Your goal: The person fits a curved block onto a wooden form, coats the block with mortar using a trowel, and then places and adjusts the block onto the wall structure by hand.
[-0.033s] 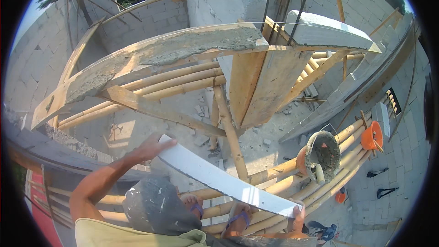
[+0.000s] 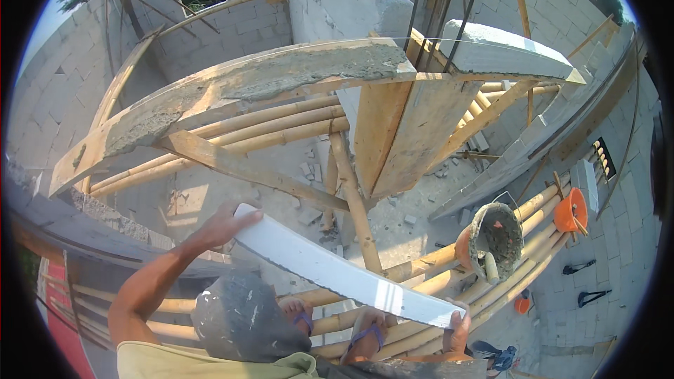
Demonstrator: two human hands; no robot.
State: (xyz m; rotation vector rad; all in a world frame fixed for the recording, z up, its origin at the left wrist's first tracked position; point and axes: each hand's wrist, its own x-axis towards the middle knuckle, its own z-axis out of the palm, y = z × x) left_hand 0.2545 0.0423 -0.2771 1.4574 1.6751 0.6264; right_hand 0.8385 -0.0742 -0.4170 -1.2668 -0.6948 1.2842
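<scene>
A long, pale aerated-concrete block (image 2: 337,268) is held slantwise in front of me, above my knees and feet. My left hand (image 2: 235,224) grips its upper left end, thumb on top. At the lower right end my right hand (image 2: 456,330) is closed round the block's edge. Beyond the block runs a wooden formwork board (image 2: 77,158) with a rough layer of grey mortar (image 2: 281,74) on it. Another white block (image 2: 505,49) sits on the board's right part, past the upright steel bars (image 2: 461,14).
Bamboo poles (image 2: 421,267) form the platform under my sandalled feet. A mortar bucket (image 2: 463,242) with a handle sticking out stands to the right, and an orange bucket (image 2: 570,207) farther off. A thin string line (image 2: 337,41) runs above the board. Rubble lies on the floor below.
The block's left end has shifted slightly left and up with my left hand. My right hand keeps its hold, and the view has moved a little.
</scene>
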